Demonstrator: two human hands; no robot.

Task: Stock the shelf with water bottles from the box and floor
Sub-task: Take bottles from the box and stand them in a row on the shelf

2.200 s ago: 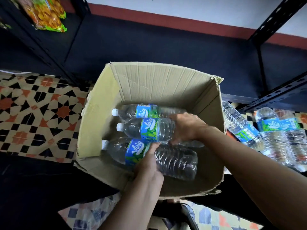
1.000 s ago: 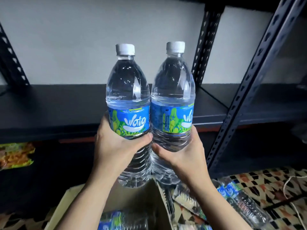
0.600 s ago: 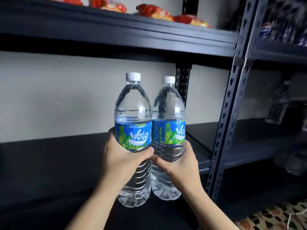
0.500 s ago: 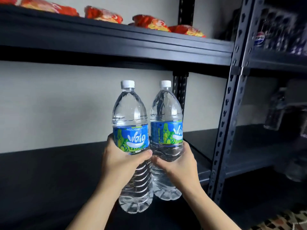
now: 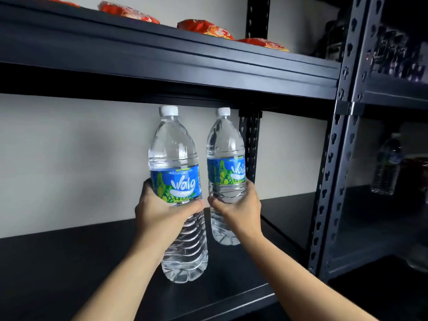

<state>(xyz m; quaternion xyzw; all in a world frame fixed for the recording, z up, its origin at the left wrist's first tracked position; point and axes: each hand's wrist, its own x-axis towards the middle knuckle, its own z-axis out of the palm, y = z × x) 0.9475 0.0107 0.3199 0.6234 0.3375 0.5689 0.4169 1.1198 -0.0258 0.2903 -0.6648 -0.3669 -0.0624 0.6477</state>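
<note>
Left hand [image 5: 162,214], fingers and thumb curled round the ribbed waist of the left bottle [image 5: 177,156], just under its blue-and-green label. Right hand [image 5: 239,210], likewise wrapped round the right bottle [image 5: 225,144] below its label, thumb tip near the left thumb. Both bottles are upright, clear, full and white-capped. They stand side by side with a narrow gap between them, the left one nearer the camera and lower in the view. Their bases lie over the dark shelf board [image 5: 69,262]; whether either base touches it cannot be told. Caps reach almost to the underside of the upper shelf [image 5: 162,54], which carries red packets [image 5: 203,28]. Behind the bottles, a pale wall [image 5: 69,158]. To the right, a perforated upright post [image 5: 328,181], and beyond it a third bottle [image 5: 386,165] in the neighbouring bay, blurred.
</note>
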